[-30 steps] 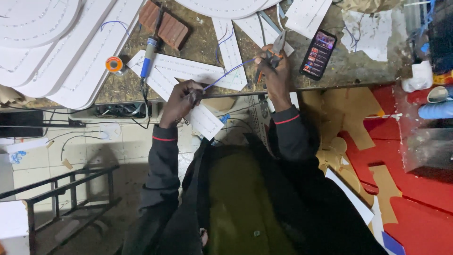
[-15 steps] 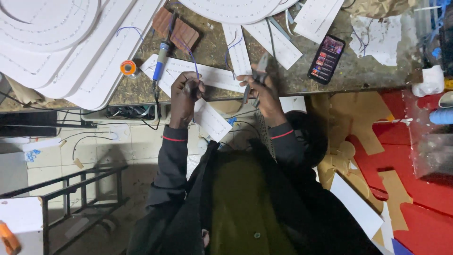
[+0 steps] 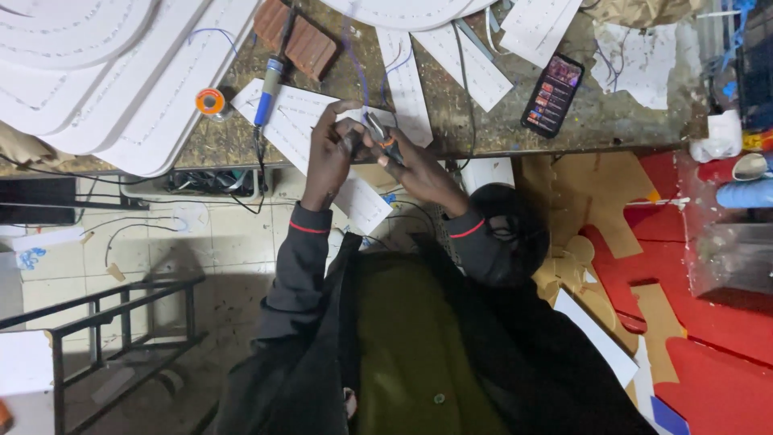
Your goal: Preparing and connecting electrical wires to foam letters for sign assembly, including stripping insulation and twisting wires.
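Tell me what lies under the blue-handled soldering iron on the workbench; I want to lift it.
The blue-handled soldering iron rests across a reddish-brown brick and a white perforated strip. Its tip is too dark to tell.

Place: we see a small workshop for hand-made signs or lighting.
Bench: we note a scuffed, stained workbench [image 3: 483,121] across the top of the view.
Tools: we find a soldering iron [image 3: 270,80] and a solder spool [image 3: 211,102] lying on it.
Stock: we count white cut panels [image 3: 97,72] dotted with holes, and white strips [image 3: 407,76] with thin wires.
Offcuts: we see red and brown cut sheets [image 3: 684,322] piled at the right.
Floor: we see pale tiles [image 3: 201,242], loose cables and a power strip [image 3: 213,181].
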